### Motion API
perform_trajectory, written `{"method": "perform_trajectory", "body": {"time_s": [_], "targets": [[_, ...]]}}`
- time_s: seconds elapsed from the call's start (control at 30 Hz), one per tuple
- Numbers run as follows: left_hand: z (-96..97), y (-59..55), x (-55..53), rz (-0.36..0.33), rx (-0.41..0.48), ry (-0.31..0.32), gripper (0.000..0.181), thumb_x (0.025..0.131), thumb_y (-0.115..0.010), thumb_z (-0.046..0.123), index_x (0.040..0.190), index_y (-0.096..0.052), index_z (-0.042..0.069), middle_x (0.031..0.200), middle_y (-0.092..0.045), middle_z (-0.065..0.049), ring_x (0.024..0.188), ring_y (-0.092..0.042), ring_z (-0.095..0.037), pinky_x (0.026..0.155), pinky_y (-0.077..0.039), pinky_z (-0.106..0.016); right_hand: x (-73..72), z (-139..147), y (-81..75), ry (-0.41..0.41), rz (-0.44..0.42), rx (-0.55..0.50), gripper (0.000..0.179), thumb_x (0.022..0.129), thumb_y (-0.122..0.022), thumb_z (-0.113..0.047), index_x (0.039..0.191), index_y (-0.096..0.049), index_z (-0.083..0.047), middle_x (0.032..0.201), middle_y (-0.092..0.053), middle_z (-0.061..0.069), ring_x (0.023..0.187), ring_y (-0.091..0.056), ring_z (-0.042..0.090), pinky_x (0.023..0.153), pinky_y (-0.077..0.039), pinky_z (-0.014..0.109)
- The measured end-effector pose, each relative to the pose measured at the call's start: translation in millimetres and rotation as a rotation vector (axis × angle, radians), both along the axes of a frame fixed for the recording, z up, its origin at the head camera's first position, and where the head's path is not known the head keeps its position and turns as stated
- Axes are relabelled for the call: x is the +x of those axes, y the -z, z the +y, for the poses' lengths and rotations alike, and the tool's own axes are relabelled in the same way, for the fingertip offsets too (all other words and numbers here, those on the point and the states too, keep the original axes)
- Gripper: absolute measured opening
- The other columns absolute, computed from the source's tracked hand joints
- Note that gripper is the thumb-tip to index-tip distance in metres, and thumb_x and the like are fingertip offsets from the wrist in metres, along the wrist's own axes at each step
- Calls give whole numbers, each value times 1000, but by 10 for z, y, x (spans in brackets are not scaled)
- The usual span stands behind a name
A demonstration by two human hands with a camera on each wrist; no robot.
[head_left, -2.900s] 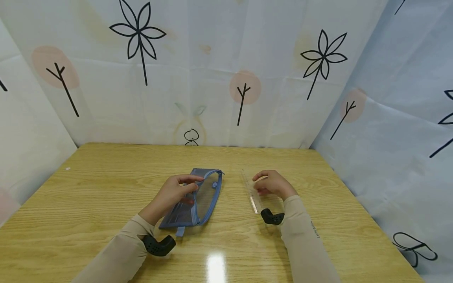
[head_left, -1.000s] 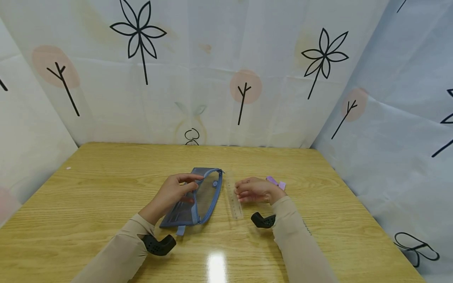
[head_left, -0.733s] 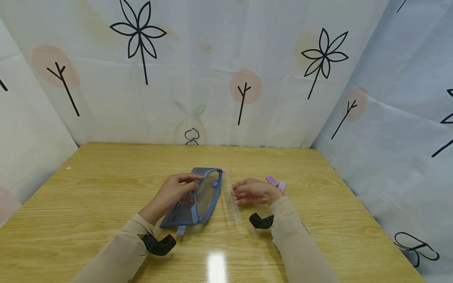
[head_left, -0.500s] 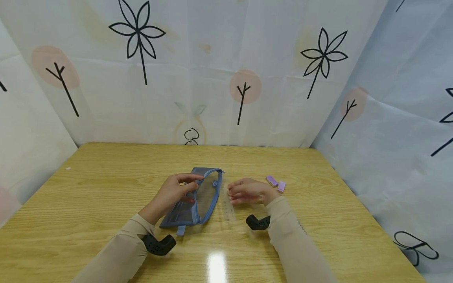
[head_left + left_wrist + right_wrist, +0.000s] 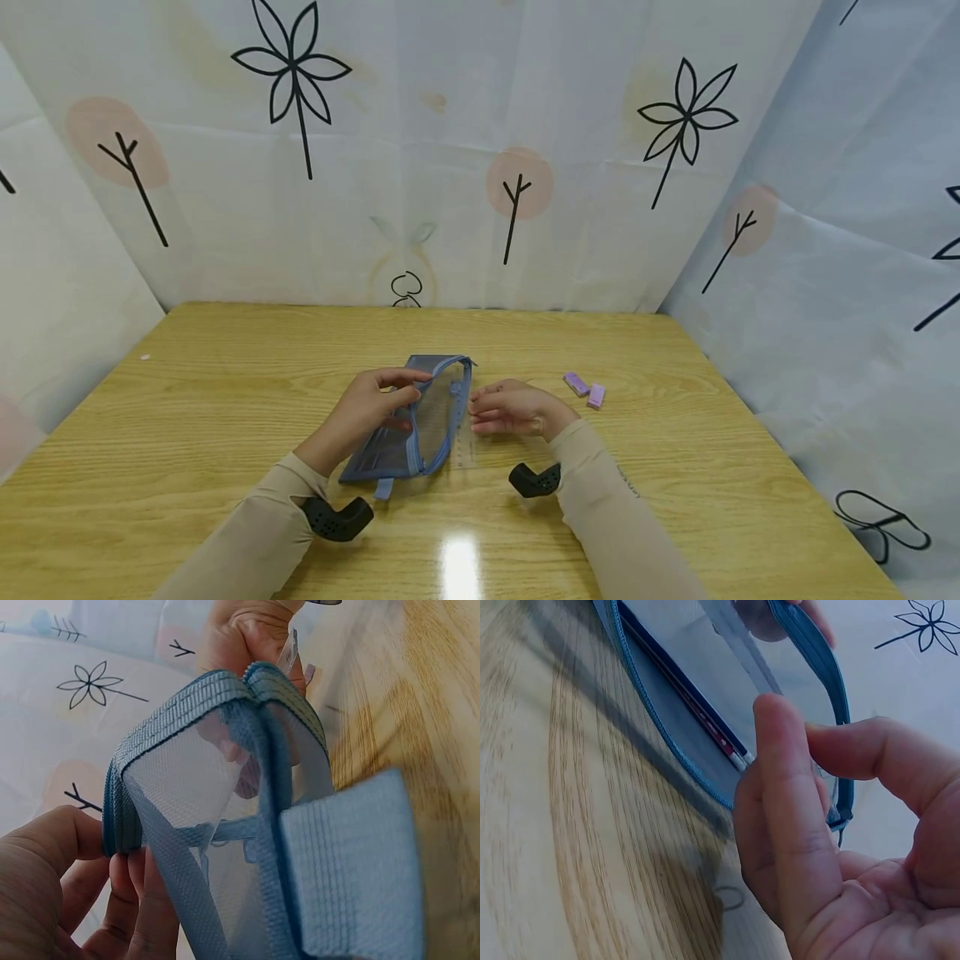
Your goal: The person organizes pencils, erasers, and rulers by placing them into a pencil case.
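Observation:
A blue mesh zip pouch (image 5: 378,454) stands on the table with its mouth open toward the right. My left hand (image 5: 369,407) pinches the near edge of its zip opening between thumb and fingers (image 5: 56,840). Between thumb and fingertips, my right hand (image 5: 517,408) holds a clear ruler (image 5: 463,452) right at the mouth of the pouch, its lower end overlapping the zip rim in the head view. From the left wrist, the ruler (image 5: 289,652) shows behind the mesh. Inside the pouch lie pencils (image 5: 697,712) with a dark and a red barrel.
Two small purple blocks (image 5: 576,384) lie on the table right of my right hand. A tiny white scrap (image 5: 145,357) is at the far left. Patterned white cloth (image 5: 465,150) hangs behind the wooden table (image 5: 600,533) and along its sides.
My right hand has carried the ruler leftward from the right of the pouch up to its mouth, uncovering the purple blocks. My left hand and the pouch stay in place.

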State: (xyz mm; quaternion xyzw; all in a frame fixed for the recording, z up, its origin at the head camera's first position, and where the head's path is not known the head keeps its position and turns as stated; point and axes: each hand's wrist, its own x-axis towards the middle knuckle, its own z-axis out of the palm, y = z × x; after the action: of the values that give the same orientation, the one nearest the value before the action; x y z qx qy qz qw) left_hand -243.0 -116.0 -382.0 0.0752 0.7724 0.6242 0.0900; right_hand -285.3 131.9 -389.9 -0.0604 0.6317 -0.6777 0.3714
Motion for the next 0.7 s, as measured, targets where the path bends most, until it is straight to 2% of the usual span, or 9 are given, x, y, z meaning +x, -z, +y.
{"method": "perform_trajectory", "body": {"time_s": [0.3,0.53,0.7], "targets": [[14,-12,12,-3,5,12,33,99,-55,11,129,-64,5,129,-54,-16,101,-55,-25,72,-61,-38,31,-74,0,49,8,-21,8,100,-46,4,105,-51,1,88,-57,7,81,-63,15,78,-59,24],[11,-6,13,1,11,22,33,98,-55,10,129,-65,5,130,-54,-17,100,-55,-25,72,-61,-39,68,-157,21,88,35,-22,34,99,-46,3,131,-41,15,94,-54,9,85,-61,15,88,-58,29],[8,-9,14,-1,13,30,33,98,-55,11,129,-64,4,134,-53,-17,104,-55,-27,73,-61,-39,91,-248,67,120,47,-15,31,100,-46,3,128,-44,14,94,-54,10,84,-60,15,86,-58,29]]}}
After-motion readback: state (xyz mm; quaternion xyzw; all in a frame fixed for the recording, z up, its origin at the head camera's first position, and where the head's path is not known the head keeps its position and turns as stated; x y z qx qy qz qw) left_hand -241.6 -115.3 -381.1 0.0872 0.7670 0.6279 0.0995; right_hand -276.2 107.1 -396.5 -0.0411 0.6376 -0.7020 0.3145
